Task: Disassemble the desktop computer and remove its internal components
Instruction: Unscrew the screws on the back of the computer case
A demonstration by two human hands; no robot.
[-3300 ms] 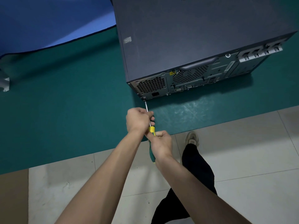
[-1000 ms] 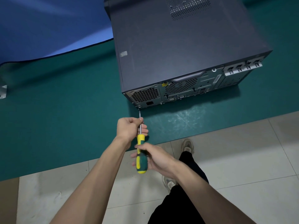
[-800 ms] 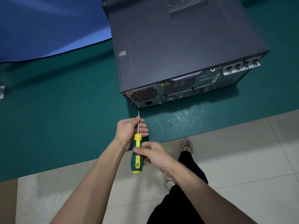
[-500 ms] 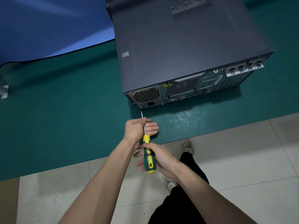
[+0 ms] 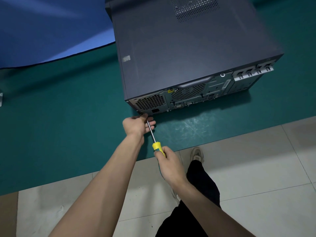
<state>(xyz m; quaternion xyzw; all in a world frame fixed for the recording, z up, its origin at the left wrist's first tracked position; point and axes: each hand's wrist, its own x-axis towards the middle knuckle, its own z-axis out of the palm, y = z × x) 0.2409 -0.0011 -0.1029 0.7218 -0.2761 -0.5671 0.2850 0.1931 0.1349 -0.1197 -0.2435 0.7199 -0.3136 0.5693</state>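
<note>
A dark grey desktop computer case (image 5: 179, 48) lies on its side on a green mat (image 5: 59, 117), its rear panel (image 5: 188, 96) with vents and ports facing me. My right hand (image 5: 168, 165) grips the yellow-and-green handle of a screwdriver (image 5: 151, 130). The metal shaft runs up to the rear panel's lower left corner. My left hand (image 5: 136, 124) sits at that corner, its fingers curled around the upper shaft near the tip. The tip and any screw are hidden behind the fingers.
The mat's near edge meets pale floor tiles (image 5: 248, 168), where my leg in black trousers and my shoe (image 5: 197, 154) stand. A blue sheet (image 5: 42, 31) lies at the back left. A small grey object (image 5: 0, 100) shows at the left edge.
My left hand has slid up the shaft to the case corner. My right hand has closed fully over the handle, hiding most of it.
</note>
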